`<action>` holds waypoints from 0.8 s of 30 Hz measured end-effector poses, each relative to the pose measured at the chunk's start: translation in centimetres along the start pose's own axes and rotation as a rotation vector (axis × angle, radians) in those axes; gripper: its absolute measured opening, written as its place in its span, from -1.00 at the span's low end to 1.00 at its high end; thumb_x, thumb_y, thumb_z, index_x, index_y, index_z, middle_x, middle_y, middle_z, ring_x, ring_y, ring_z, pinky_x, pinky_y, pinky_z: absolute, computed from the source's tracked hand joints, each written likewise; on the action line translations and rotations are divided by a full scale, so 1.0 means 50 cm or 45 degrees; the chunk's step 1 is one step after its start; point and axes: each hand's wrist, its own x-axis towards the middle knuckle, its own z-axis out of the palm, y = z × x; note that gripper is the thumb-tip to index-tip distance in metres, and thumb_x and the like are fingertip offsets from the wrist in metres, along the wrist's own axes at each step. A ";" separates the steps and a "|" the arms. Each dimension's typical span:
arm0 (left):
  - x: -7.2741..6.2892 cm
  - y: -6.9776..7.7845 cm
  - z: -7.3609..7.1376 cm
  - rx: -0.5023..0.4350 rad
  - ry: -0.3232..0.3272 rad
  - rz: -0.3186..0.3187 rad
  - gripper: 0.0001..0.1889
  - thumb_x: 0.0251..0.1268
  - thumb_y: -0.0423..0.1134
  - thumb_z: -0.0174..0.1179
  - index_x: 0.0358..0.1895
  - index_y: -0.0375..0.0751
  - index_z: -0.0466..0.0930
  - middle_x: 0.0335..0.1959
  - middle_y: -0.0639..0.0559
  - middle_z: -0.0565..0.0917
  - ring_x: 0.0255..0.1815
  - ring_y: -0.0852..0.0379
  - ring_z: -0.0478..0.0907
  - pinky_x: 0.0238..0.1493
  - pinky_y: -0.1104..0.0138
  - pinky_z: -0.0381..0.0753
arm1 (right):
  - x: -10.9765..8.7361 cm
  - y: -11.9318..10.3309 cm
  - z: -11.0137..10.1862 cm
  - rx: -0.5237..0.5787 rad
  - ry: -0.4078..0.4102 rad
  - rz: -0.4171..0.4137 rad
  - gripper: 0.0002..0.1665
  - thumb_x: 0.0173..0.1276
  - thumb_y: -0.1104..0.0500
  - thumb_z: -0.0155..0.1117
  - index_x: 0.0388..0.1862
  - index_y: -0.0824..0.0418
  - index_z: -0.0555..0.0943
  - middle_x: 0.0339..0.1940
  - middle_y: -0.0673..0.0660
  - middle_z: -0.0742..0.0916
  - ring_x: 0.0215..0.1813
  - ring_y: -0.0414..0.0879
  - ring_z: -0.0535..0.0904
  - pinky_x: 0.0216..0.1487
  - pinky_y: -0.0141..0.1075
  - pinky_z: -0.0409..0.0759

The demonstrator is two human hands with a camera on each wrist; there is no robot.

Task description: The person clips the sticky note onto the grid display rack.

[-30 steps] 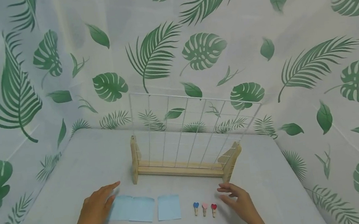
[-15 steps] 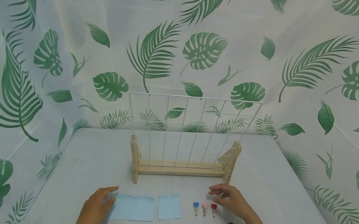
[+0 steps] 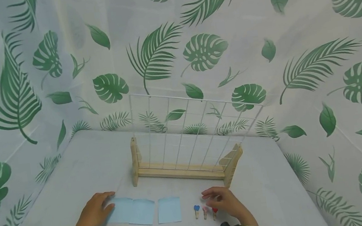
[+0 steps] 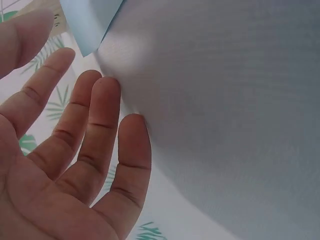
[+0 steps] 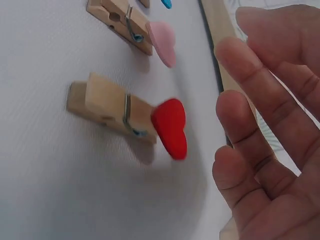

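My left hand (image 3: 93,217) is beside the left end of two overlapping light-blue paper sheets (image 3: 142,211), fingers extended and nothing held. A corner of blue paper (image 4: 92,22) shows past the fingertips in the left wrist view. A third blue sheet (image 3: 169,209) lies just to their right. My right hand (image 3: 226,201) hovers over small wooden clothespins with hearts, its fingers loosely bent and holding nothing. The blue-heart clothespin (image 3: 197,211) is fully visible; the hand partly covers the pink-heart (image 5: 162,42) and red-heart (image 5: 170,129) clothespins in the head view.
Behind the papers stands a white wire grid (image 3: 187,134) on a wooden base (image 3: 181,173) with two side supports. The white tabletop (image 3: 98,156) meets leaf-patterned walls at the back and sides.
My right hand has moved left, from beside the clothespins to over the red and pink ones. My left hand has shifted slightly down and left. Papers and clothespins stay put.
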 end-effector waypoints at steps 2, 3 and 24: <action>0.003 -0.003 0.001 0.005 -0.001 0.004 -0.57 0.46 -0.32 0.37 0.31 -0.42 0.62 0.14 -0.40 0.66 0.19 -0.45 0.61 0.19 -0.28 0.60 | 0.007 0.001 0.003 0.008 -0.012 -0.021 -0.68 0.38 0.34 0.47 0.09 0.42 0.75 -0.04 0.28 0.86 -0.12 -0.29 0.67 -0.10 -0.35 0.56; 0.004 -0.005 0.002 0.008 -0.007 0.003 -0.56 0.46 -0.31 0.37 0.30 -0.43 0.62 0.12 -0.39 0.66 0.18 -0.44 0.61 0.18 -0.28 0.60 | 0.011 0.002 0.005 0.019 -0.023 -0.030 -0.69 0.38 0.35 0.46 0.07 0.43 0.75 -0.05 0.29 0.85 -0.14 -0.30 0.66 -0.11 -0.36 0.55; 0.021 0.004 0.003 -0.022 -0.033 -0.120 -0.70 0.38 -0.31 0.43 0.08 -0.35 0.67 -0.10 -0.15 0.63 -0.03 -0.16 0.63 0.13 -0.18 0.61 | 0.047 -0.002 0.039 -0.050 -0.181 0.034 -0.80 0.29 0.32 0.60 -0.11 0.29 0.82 -0.24 0.05 0.82 -0.23 -0.27 0.59 -0.17 -0.39 0.54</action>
